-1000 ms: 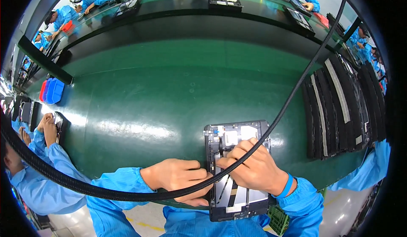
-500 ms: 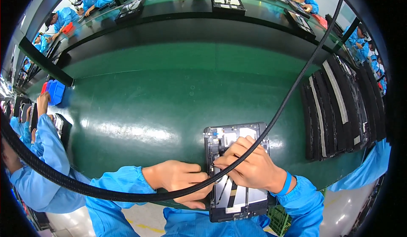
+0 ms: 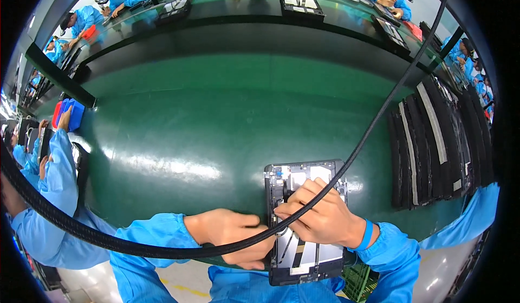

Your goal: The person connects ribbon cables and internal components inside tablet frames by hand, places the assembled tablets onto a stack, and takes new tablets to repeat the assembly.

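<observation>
An opened tablet (image 3: 330,252) lies at the table's near edge, its inner parts, pale panels and dark ribbon cables exposed. My right hand (image 3: 320,212) rests over its middle, thumb and fingers pinched together near the left side of the frame; whatever is between them is too small to see. Against the tablet's left edge is my left hand (image 3: 227,233), fingers curled. Its fingertips are partly hidden behind a thick black cable (image 3: 374,124) that crosses the view in front of both hands.
Upright black tablet-like panels (image 3: 425,146) stand in a row at the right of the green table (image 3: 216,108). At the left, a co-worker's hand (image 3: 65,120) touches a blue bin (image 3: 77,116). Beyond, a raised dark shelf (image 3: 227,24) carries another opened device (image 3: 301,5).
The view has shifted slightly, and both hands stay at the tablet. My left hand's fingers have moved a little along its edge. The co-worker's hand has shifted at the blue bin.
</observation>
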Action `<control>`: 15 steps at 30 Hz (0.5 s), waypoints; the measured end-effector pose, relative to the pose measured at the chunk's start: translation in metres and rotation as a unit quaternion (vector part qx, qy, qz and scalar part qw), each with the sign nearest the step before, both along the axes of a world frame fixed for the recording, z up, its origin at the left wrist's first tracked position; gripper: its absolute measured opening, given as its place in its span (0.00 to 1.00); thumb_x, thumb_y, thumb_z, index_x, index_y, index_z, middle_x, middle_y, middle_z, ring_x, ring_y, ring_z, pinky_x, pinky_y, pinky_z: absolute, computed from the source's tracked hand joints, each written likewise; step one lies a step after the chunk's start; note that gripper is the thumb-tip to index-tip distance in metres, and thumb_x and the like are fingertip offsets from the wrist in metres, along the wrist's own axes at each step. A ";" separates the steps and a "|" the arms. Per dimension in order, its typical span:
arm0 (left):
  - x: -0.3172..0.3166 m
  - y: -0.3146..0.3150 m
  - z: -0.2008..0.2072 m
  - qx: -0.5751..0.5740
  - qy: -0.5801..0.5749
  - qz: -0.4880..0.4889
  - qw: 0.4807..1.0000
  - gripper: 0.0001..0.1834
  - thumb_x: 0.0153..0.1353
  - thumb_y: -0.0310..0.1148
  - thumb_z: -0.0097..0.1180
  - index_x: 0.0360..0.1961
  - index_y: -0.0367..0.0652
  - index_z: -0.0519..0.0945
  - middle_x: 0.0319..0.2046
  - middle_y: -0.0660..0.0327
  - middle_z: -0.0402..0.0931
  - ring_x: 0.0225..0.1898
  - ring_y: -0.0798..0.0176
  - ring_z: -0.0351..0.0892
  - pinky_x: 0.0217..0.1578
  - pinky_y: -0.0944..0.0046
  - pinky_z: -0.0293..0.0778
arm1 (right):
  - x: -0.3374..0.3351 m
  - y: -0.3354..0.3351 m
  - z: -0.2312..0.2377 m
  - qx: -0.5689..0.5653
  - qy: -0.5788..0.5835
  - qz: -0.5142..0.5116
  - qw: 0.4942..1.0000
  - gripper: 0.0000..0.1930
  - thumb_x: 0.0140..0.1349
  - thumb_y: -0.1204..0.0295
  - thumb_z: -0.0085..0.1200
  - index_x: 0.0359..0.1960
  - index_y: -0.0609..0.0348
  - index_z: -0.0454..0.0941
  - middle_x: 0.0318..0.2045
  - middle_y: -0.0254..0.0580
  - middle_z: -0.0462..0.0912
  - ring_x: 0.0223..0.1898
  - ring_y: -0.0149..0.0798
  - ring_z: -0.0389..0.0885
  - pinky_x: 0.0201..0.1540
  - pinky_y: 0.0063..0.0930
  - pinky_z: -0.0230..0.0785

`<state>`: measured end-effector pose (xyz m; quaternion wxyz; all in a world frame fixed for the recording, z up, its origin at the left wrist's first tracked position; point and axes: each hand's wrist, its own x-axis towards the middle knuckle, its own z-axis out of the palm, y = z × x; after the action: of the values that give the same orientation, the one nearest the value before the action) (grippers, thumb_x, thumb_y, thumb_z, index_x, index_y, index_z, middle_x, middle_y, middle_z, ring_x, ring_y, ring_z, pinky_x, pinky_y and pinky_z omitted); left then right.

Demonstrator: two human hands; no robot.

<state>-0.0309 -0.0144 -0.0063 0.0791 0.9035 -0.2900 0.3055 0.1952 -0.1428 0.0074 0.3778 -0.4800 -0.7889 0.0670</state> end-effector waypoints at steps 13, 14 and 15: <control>-0.002 -0.003 0.001 -0.004 0.042 0.005 0.999 0.21 0.77 0.50 0.58 0.39 0.41 0.82 0.42 0.59 0.80 0.41 0.60 0.81 0.41 0.63 0.78 | 0.003 -0.003 -0.004 -0.004 0.010 -0.011 1.000 0.15 0.50 0.76 0.74 0.41 0.53 0.90 0.32 0.31 0.81 0.34 0.40 0.79 0.38 0.35 0.66; -0.001 -0.002 0.000 0.002 0.040 -0.001 0.999 0.21 0.77 0.50 0.57 0.39 0.41 0.82 0.42 0.59 0.80 0.41 0.60 0.81 0.41 0.63 0.78 | 0.005 -0.002 -0.003 -0.022 0.030 -0.008 0.999 0.14 0.50 0.77 0.74 0.40 0.53 0.91 0.32 0.31 0.82 0.34 0.41 0.80 0.39 0.35 0.67; -0.002 -0.001 0.003 0.004 0.041 0.001 0.999 0.21 0.77 0.50 0.57 0.39 0.41 0.82 0.42 0.59 0.80 0.41 0.60 0.81 0.41 0.63 0.78 | 0.005 -0.001 -0.002 -0.036 0.052 -0.003 0.998 0.13 0.50 0.77 0.75 0.39 0.53 0.91 0.32 0.31 0.83 0.34 0.41 0.80 0.39 0.36 0.68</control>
<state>-0.0327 -0.0158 -0.0029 0.0869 0.9159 -0.2872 0.2667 0.2004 -0.1441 0.0058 0.4008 -0.4914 -0.7640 0.1190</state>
